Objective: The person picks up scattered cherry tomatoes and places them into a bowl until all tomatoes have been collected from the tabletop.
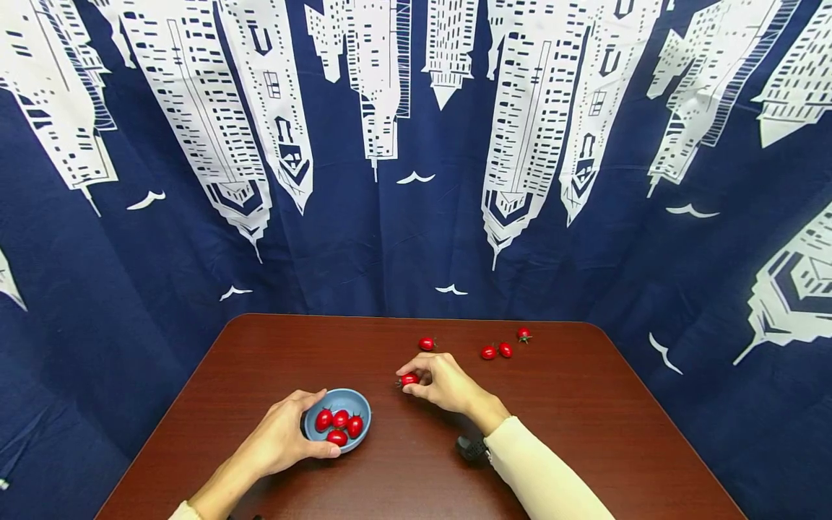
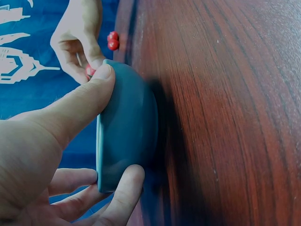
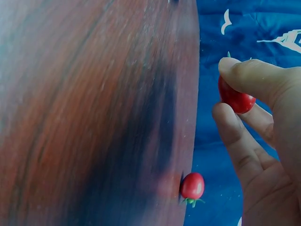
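A blue bowl (image 1: 354, 399) holding several cherry tomatoes (image 1: 341, 419) is on the left part of the table. My left hand (image 1: 282, 438) grips it by the rim, thumb on the near side and fingers around the far side. In the left wrist view the bowl (image 2: 127, 127) shows its outer wall between thumb and fingers. To the right of the bowl, my right hand (image 1: 448, 386) pinches a cherry tomato (image 1: 409, 379) above the table. The right wrist view shows this tomato (image 3: 236, 96) between thumb and fingertips, its green stem end pointing away from the palm.
Beyond the right hand, one tomato (image 1: 426, 344) lies on the brown table (image 1: 585, 433). Farther right are two tomatoes side by side (image 1: 505, 350) and another tomato (image 1: 523, 334) behind them. A dark blue curtain (image 1: 383, 245) with white buildings hangs behind the table.
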{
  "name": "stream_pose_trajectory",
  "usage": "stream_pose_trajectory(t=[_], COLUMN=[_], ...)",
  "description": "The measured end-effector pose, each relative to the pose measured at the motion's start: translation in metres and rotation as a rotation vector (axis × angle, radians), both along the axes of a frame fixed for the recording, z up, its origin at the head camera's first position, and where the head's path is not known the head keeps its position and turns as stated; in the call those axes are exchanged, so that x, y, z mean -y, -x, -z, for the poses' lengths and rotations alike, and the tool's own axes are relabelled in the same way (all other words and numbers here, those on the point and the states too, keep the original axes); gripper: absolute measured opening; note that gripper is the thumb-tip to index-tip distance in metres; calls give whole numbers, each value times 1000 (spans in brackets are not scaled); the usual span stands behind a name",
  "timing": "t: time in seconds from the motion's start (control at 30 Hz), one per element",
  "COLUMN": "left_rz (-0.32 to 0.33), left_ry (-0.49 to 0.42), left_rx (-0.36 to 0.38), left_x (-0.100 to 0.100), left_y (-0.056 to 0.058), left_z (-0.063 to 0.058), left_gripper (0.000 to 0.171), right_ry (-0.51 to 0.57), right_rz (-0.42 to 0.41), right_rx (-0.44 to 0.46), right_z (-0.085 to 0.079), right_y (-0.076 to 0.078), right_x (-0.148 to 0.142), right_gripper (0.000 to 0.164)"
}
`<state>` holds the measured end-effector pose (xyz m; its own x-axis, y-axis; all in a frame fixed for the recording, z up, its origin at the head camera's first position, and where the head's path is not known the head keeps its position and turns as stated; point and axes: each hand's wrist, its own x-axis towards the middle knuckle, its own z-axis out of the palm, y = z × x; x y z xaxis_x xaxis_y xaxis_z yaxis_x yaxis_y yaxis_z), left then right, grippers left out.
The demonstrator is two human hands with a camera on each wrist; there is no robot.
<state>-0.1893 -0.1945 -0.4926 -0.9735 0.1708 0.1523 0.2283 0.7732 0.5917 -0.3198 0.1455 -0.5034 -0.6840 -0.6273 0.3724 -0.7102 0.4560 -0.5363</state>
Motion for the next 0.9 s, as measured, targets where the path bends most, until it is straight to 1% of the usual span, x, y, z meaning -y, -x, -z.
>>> stream_pose_trajectory(t=[0.27, 0.43, 0.57, 0.8, 0.9], left_rz=[-9, -9, -14, -18, -10], left_ry=[-2, -12, -24, -25, -20], left_rx=[22, 18, 37, 43, 33], left_x=[0, -3, -4, -3, -1], left_y=[2, 2, 2, 4, 6], left_z=[-1, 2, 5, 4, 2], left_gripper=[105, 105, 105, 106, 107], right_ry=[19, 38, 38, 64, 59], right_rz=[-20, -30, -48, -67, -79], right_rx=[-23, -13, -16, -16, -31], right_z=[-9, -12, -15, -28, -34], right_y=[-9, -13, -17, -25, -29], right_x=[11, 18, 25, 43, 52], right_gripper=[27, 28, 29, 31, 31])
